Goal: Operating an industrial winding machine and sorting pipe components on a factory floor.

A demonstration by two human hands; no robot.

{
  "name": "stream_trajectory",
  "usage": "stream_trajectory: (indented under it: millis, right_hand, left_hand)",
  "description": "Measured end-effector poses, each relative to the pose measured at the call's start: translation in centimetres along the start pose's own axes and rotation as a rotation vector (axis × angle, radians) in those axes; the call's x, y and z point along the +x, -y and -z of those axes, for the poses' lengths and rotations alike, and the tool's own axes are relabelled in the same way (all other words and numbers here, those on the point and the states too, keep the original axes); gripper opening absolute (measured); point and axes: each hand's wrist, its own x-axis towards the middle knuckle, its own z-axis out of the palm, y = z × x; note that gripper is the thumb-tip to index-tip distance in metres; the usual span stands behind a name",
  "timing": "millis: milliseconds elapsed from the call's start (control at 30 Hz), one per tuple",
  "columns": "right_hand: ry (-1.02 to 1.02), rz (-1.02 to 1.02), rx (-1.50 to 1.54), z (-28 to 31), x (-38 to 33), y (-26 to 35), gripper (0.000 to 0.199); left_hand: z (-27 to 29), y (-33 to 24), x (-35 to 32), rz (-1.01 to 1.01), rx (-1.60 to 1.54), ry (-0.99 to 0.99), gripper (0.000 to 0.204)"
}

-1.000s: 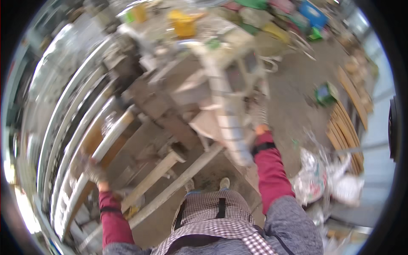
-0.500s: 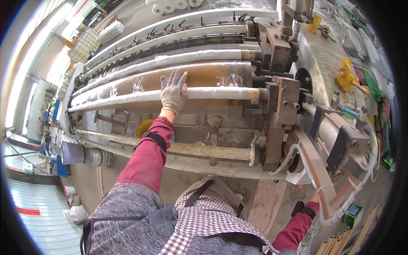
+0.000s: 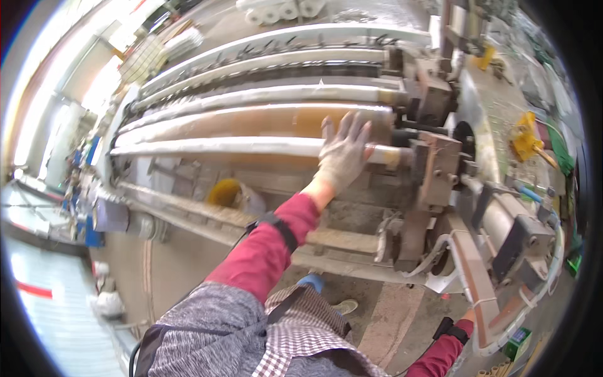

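Note:
My left hand (image 3: 342, 154), in a grey work glove, lies flat with fingers spread on a long white roller (image 3: 220, 146) of a large roll machine, near the roller's right end. Behind it runs a thicker tan roller (image 3: 251, 120), with more pale rollers (image 3: 264, 95) further back. My right hand is hidden behind the machine's brown side frame (image 3: 480, 289) at the lower right; only the red sleeve and black wrist strap (image 3: 449, 330) show.
A metal bearing block (image 3: 436, 166) holds the roller ends on the right. A yellow bucket (image 3: 229, 191) sits under the rollers. Yellow tools (image 3: 524, 135) lie on the machine's far side. A green box (image 3: 520, 342) sits on the floor at the lower right.
My left hand has slid to the right along the white roller, toward the bearing block. The view has swung with it, and my right arm stays low at the machine's side.

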Motion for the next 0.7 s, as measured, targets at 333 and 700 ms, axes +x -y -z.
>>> stream_trajectory:
  millis: [333, 700]
  right_hand:
    - [0.018, 0.045, -0.02, 0.4, 1.7, -0.2, 0.048]
    - [0.035, 0.107, -0.018, -1.3, 5.1, 1.1, 0.047]
  left_hand:
    - [1.7, -0.6, 1.5, 0.072, -0.088, 0.087, 0.061]
    - [5.2, 1.1, 1.8, 0.108, -0.22, 0.031, 0.066]
